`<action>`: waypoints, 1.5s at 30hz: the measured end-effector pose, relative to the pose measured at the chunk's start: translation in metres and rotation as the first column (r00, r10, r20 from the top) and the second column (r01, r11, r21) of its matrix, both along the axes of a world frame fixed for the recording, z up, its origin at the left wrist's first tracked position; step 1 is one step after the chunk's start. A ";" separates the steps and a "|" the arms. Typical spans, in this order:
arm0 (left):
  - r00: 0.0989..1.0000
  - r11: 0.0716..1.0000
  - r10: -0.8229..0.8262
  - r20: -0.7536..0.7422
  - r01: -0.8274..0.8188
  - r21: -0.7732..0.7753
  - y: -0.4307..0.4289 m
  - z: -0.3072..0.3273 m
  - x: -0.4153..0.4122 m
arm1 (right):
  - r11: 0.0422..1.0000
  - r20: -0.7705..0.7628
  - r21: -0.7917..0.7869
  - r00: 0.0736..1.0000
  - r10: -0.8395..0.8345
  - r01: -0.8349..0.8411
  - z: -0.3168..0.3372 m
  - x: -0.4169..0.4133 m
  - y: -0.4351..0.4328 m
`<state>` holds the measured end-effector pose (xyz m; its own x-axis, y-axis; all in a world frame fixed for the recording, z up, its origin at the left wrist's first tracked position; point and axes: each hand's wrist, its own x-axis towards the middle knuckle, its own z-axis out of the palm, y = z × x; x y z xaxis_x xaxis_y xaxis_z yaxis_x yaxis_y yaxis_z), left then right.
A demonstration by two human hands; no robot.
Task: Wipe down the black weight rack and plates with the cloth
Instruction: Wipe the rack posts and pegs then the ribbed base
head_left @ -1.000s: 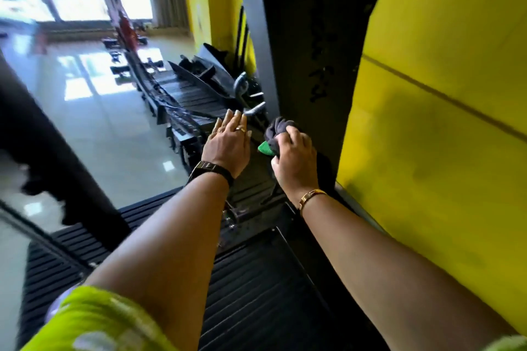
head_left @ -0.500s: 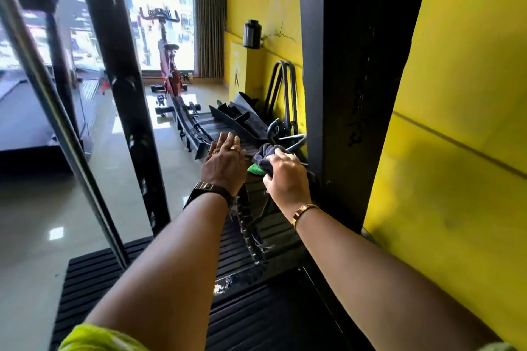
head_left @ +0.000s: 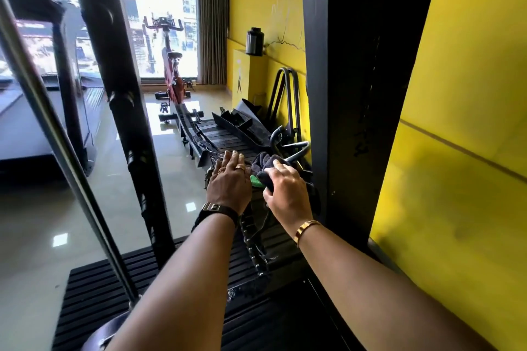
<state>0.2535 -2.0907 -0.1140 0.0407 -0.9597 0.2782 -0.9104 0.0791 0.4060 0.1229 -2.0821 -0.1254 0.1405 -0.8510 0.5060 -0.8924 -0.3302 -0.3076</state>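
Note:
My right hand [head_left: 285, 191] grips a dark grey cloth [head_left: 265, 164] with a green patch showing beneath it, held low beside the tall black upright of the rack [head_left: 356, 94]. My left hand [head_left: 228, 182] lies flat with straight fingers on a black ribbed piece of the equipment [head_left: 228, 139], just left of the cloth. A watch is on my left wrist and a gold bangle on my right. No round weight plates are plainly visible.
A yellow wall [head_left: 456, 151] runs close on the right. A black slanted post [head_left: 122, 94] and a steel bar [head_left: 57, 137] cross the left side. Black ribbed matting [head_left: 114, 293] lies below. A red exercise bike [head_left: 171, 74] stands by the window across glossy floor.
The view has tilted upward, bringing the window, bike and posts into sight. Both hands stay close together, the left flat on the black surface and the right still gripping the cloth.

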 end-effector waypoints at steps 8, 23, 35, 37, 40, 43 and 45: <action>0.995 0.994 0.103 0.013 -0.103 0.021 -0.030 -0.004 -0.032 | 0.992 0.019 -0.057 0.994 0.112 -0.110 -0.012 -0.027 -0.049; 0.926 0.926 0.377 0.004 -0.377 -0.009 -0.075 -0.021 -0.113 | 0.927 0.038 -0.117 0.931 0.363 -0.357 -0.022 -0.099 -0.130; 0.896 0.896 0.440 0.061 -0.442 0.033 -0.082 -0.041 -0.098 | 0.899 0.054 -0.104 0.900 0.432 -0.425 -0.052 -0.091 -0.151; 0.895 0.895 0.441 0.065 -0.444 0.037 -0.087 -0.045 -0.088 | 0.899 0.042 -0.102 0.901 0.432 -0.427 -0.057 -0.084 -0.156; 0.903 0.903 0.422 0.078 -0.426 0.047 -0.097 -0.054 -0.071 | 0.902 0.031 -0.117 0.906 0.422 -0.416 -0.064 -0.069 -0.166; 0.920 0.918 0.386 0.067 -0.390 0.075 -0.108 -0.067 -0.050 | 0.909 0.023 -0.125 0.914 0.404 -0.399 -0.075 -0.046 -0.174; 0.930 0.926 0.364 0.058 -0.368 0.081 -0.113 -0.077 -0.039 | 0.913 0.012 -0.125 0.919 0.393 -0.389 -0.080 -0.035 -0.176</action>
